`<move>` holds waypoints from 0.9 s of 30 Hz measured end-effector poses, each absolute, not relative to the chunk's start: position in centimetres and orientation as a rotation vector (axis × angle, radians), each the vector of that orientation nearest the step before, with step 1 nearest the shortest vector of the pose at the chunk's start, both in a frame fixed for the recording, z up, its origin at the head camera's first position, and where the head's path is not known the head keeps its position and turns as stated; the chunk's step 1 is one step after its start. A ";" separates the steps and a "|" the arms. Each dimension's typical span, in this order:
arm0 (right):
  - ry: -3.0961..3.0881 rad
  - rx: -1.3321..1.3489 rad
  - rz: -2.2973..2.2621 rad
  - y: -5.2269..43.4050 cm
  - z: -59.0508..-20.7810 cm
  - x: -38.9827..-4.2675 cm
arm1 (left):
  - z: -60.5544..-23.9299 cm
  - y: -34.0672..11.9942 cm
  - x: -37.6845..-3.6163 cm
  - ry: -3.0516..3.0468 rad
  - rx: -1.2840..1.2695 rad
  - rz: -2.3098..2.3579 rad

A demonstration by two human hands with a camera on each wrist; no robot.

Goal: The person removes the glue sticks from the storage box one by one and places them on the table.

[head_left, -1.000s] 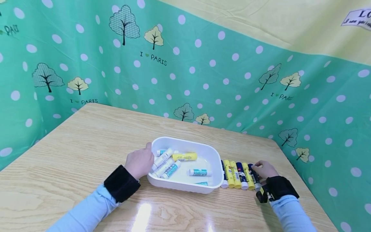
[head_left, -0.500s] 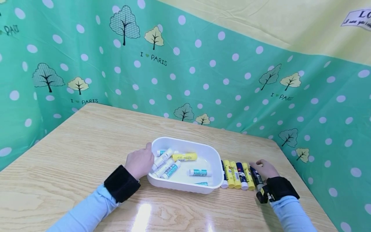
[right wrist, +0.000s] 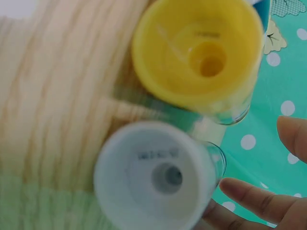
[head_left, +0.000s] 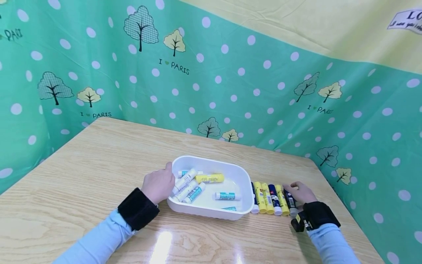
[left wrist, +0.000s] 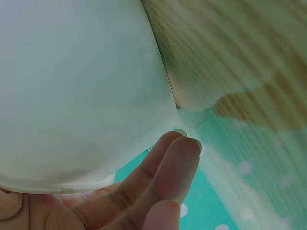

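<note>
With the right hand (head_left: 301, 193) spread, thumb clear of the fingers, at the last dark-blue glue stick (head_left: 290, 201), nudge gently to close the slim gap to the neighbouring yellow glue stick (head_left: 282, 201) in the row (head_left: 268, 200) right of the white tray (head_left: 211, 213). With the left hand (head_left: 158, 185) at its left end, fingers nearly straight, cannot tell if pinching, steady the tray.

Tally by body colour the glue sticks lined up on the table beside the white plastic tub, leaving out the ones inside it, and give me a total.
Yellow glue sticks: 3
Dark blue glue sticks: 3
Total: 6
</note>
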State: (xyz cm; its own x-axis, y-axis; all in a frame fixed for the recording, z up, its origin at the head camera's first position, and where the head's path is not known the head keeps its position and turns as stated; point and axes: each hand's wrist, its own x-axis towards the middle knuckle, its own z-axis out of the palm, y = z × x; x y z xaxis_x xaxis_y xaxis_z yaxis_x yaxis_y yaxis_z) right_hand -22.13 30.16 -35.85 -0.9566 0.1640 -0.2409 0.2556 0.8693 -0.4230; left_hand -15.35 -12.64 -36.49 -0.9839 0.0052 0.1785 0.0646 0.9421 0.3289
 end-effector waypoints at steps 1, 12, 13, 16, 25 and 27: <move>2.839 0.325 -0.698 30.2 -35.9 -22.2 | -36.5 -12.6 -15.3 -2.921 -0.053 -0.503; 2.844 0.260 -0.726 29.3 -35.1 -21.5 | -36.6 -12.6 -15.3 -2.916 -0.058 -0.514; 2.845 0.256 -0.727 29.3 -35.0 -21.5 | -36.6 -12.6 -15.4 -2.916 -0.057 -0.515; 2.857 0.237 -0.727 29.2 -35.0 -21.4 | -36.5 -12.6 -15.4 -2.917 -0.057 -0.518; 2.874 0.245 -0.729 29.1 -35.0 -21.4 | -36.4 -12.7 -15.2 -2.913 -0.063 -0.515; 2.873 0.235 -0.727 29.1 -35.0 -21.5 | -36.4 -12.7 -15.2 -2.910 -0.063 -0.513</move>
State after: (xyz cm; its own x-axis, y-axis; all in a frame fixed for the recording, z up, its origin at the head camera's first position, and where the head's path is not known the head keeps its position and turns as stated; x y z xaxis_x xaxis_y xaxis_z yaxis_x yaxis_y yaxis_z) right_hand -21.46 29.12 -34.99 -0.9733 0.1109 -0.2008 0.1931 0.8686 -0.4563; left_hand -15.23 -12.65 -36.44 -0.9819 0.0092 0.1891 0.0733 0.9394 0.3348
